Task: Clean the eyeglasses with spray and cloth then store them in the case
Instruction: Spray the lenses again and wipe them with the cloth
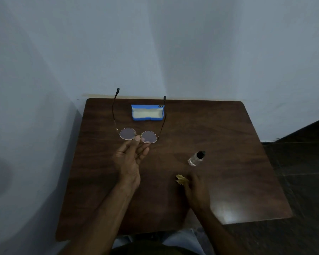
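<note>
My left hand (131,159) pinches the round gold-wire eyeglasses (148,137) at the bridge, above the surface (228,144) centre: light, fragile, lenses smear. My right hand (197,190) meets the crumpled yellow cloth (180,179), near right; grip unclear.

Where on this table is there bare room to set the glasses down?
Bare wood lies right of the blue case and spray bottle, and along the table edge beside the left hand. Crowded between bottle, cloth and right hand.

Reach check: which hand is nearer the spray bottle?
Right. The right hand, at the yellow cloth, lies just nearer the person than the spray bottle; the left hand is farther to its left, pinching the eyeglasses.
</note>
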Tool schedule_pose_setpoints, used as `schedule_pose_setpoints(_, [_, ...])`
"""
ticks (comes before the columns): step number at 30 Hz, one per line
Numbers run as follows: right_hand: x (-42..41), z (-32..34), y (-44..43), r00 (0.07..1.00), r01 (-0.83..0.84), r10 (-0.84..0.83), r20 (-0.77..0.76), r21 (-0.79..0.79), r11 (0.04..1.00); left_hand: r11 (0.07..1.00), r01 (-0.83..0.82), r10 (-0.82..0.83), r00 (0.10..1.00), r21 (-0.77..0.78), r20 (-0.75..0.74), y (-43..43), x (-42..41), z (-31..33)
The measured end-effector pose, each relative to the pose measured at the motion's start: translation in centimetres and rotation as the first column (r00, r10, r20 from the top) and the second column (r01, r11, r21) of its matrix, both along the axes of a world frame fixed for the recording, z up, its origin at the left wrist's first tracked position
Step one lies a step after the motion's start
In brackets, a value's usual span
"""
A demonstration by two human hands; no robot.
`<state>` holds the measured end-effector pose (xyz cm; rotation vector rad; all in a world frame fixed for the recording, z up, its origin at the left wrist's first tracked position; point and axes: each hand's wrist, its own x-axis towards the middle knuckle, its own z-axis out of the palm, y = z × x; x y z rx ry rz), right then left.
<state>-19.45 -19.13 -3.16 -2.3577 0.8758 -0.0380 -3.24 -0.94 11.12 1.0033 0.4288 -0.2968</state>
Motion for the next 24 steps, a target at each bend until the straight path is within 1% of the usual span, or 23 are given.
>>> schedule_pose_setpoints(2, [0.8, -0.7, 0.0, 0.974, -0.198, 0.191, -0.123, -0.047, 0.979, 1.0, -0.001, 0.001, 1.0, 0.005, 0.003, -0.1, -0.1, 0.3])
schedule_pose_setpoints(3, [1.3, -0.7, 0.0, 0.957, -0.25, 0.236, -0.172, -0.066, 0.966, 1.0, -0.006, 0.006, 1.0, 0.006, 0.005, -0.1, -0.1, 0.4])
schedule_pose_setpoints(4, [1.8, -0.4, 0.1, 0.95, -0.256, 0.24, -0.199, -0.061, 0.965, 1.0, -0.009, 0.009, 1.0, 0.007, 0.007, -0.1, -0.2, 0.6])
schedule_pose_setpoints(5, [2.2, -0.1, 0.3, 0.961, -0.221, 0.211, -0.18, -0.036, 0.975, 1.0, -0.011, 0.011, 1.0, 0.002, 0.009, -0.1, -0.1, 0.7])
schedule_pose_setpoints(6, [2.6, 0.7, 0.7, 0.984, -0.141, 0.146, -0.106, 0.052, 0.989, 1.0, -0.013, 0.013, 1.0, -0.006, 0.015, 0.0, -0.1, 0.9])
schedule_pose_setpoints(7, [3.1, 1.9, 1.1, 1.0, -0.03, 0.03, 0.002, 0.222, 0.975, 1.0, -0.015, 0.016, 1.0, -0.014, 0.022, 0.1, 0.0, 1.0])
schedule_pose_setpoints(8, [3.8, 3.3, 1.5, 0.987, 0.076, -0.131, 0.098, 0.435, 0.897, 1.0, -0.021, 0.022, 0.999, -0.018, 0.031, 0.2, 0.1, 1.1])
schedule_pose_setpoints(9, [4.7, 4.8, 1.9, 0.943, 0.123, -0.292, 0.161, 0.646, 0.753, 1.0, -0.026, 0.026, 0.999, -0.015, 0.039, 0.4, 0.1, 1.3])
schedule_pose_setpoints(10, [5.5, 6.5, 2.3, 0.892, 0.103, -0.412, 0.188, 0.801, 0.59, 1.0, -0.03, 0.03, 0.999, -0.008, 0.045, 0.6, 0.2, 1.4])
schedule_pose_setpoints(11, [6.4, 8.4, 2.6, 0.853, 0.062, -0.485, 0.194, 0.884, 0.463, 0.999, -0.032, 0.032, 0.998, -0.001, 0.047, 0.7, 0.2, 1.6])
schedule_pose_setpoints(12, [7.2, 10.2, 2.8, 0.835, 0.023, -0.515, 0.195, 0.922, 0.386, 0.999, -0.032, 0.032, 0.998, 0.003, 0.044, 0.7, 0.2, 1.7])
schedule_pose_setpoints(13, [8.1, 12.0, 3.2, 0.825, -0.013, -0.529, 0.2, 0.942, 0.335, 0.999, -0.032, 0.032, 0.999, 0.004, 0.043, 0.8, 0.2, 1.8])
schedule_pose_setpoints(14, [8.8, 13.7, 3.6, 0.817, -0.051, -0.532, 0.222, 0.947, 0.317, 1.0, -0.03, 0.03, 0.999, 0.0, 0.045, 0.7, 0.1, 2.0])
schedule_pose_setpoints(17, [10.4, 16.9, 4.8, 0.775, -0.133, -0.556, 0.301, 0.937, 0.322, 1.0, -0.026, 0.027, 0.998, -0.006, 0.056, 0.4, -0.3, 2.3])
schedule_pose_setpoints(18, [10.6, 17.6, 5.3, 0.769, -0.149, -0.548, 0.33, 0.925, 0.349, 1.0, -0.03, 0.03, 0.998, -0.002, 0.063, 0.4, -0.5, 2.4])
schedule_pose_setpoints(21, [10.4, 18.2, 6.2, 0.774, -0.177, -0.46, 0.435, 0.847, 0.502, 0.998, -0.055, 0.053, 0.995, 0.02, 0.082, 0.5, -0.6, 2.7])
schedule_pose_setpoints(24, [9.9, 18.0, 6.7, 0.785, -0.176, -0.316, 0.533, 0.681, 0.711, 0.996, -0.061, 0.056, 0.995, 0.058, 0.085, 0.9, -0.6, 2.9])
